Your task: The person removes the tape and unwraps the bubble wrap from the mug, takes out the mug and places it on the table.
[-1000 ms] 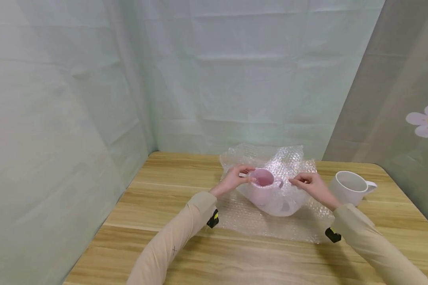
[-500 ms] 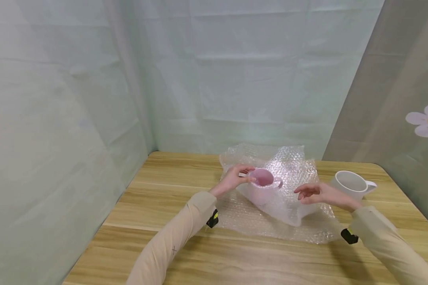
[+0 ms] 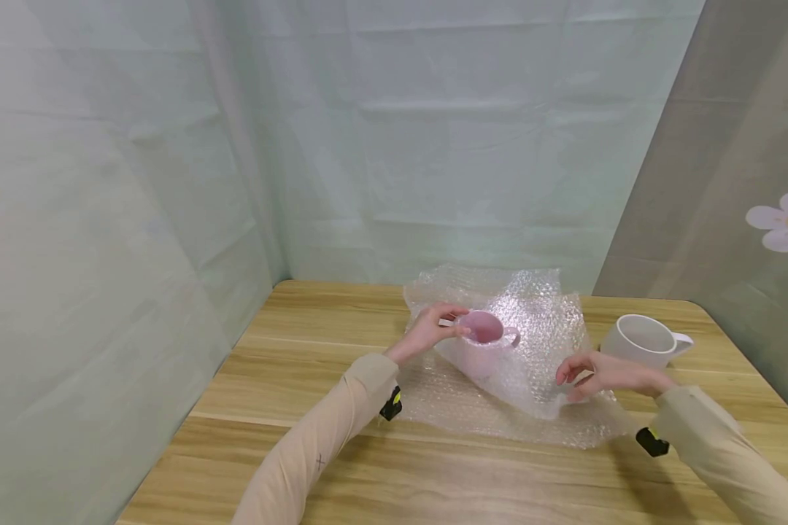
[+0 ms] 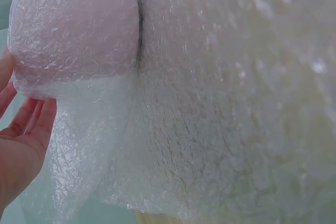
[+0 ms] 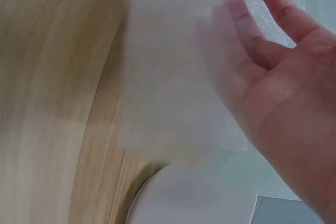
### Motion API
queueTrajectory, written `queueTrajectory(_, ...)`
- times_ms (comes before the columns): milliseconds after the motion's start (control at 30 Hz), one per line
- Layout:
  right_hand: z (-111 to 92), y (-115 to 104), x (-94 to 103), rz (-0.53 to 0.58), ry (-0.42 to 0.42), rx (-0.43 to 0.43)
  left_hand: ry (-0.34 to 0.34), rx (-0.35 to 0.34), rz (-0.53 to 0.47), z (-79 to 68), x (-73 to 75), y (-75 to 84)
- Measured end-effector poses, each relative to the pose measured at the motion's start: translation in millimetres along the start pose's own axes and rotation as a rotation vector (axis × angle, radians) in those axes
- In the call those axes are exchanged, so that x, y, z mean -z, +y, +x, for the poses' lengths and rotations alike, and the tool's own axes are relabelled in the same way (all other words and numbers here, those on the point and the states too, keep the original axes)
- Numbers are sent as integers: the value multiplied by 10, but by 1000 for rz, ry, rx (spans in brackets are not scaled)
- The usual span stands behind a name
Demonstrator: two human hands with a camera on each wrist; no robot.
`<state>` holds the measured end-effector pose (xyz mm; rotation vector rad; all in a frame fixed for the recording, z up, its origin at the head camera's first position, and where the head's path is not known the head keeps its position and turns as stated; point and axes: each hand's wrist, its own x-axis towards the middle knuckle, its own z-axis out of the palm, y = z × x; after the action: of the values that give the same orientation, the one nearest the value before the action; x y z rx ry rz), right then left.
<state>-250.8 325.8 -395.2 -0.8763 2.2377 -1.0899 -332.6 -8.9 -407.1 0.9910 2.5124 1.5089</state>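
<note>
A pink mug (image 3: 482, 327) stands on a sheet of bubble wrap (image 3: 473, 412), part of which is drawn up round its front and side. My left hand (image 3: 430, 332) holds the mug at its rim through the wrap. In the left wrist view, those fingers (image 4: 39, 119) lie against the edge of the wrapped pink mug (image 4: 79, 32). My right hand (image 3: 604, 372) is at the loose right flap of the wrap, thumb and fingers apart. The right wrist view has the flap (image 5: 168, 77) hanging partly over the fingers of the right hand (image 5: 283, 77).
A white mug (image 3: 643, 339) stands right behind my right hand, handle pointing right. The wooden table (image 3: 249, 408) reaches back to pale cloth curtains (image 3: 460, 146).
My right hand has let go of the wrap by the pink mug's handle, drawn back right and come lower to the flap, which has fallen forward. The left hand has stayed still.
</note>
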Motion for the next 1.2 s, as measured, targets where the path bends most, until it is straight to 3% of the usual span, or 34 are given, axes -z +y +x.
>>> queueTrajectory(233,-45,30,-31,85,-121,-13,-4,-12,8,0,-1,-14)
queueTrajectory(333,-54,29,-55,70,-120,-35,-7,-8,6,-2,-1,-20)
queueTrajectory(567,-30,49,-93,66,-156,35,-12,-22,-5,-23,10,11)
queueTrajectory(800,-9,88,-113,53,-194,45,-11,-10,-3,-2,-3,-42)
queueTrajectory(933,-15,78,-111,40,-191,54,-10,-2,3,-3,-7,-42)
queueTrajectory(1200,-52,-18,-6,16,-90,0,-7,-10,-14,3,-5,-36)
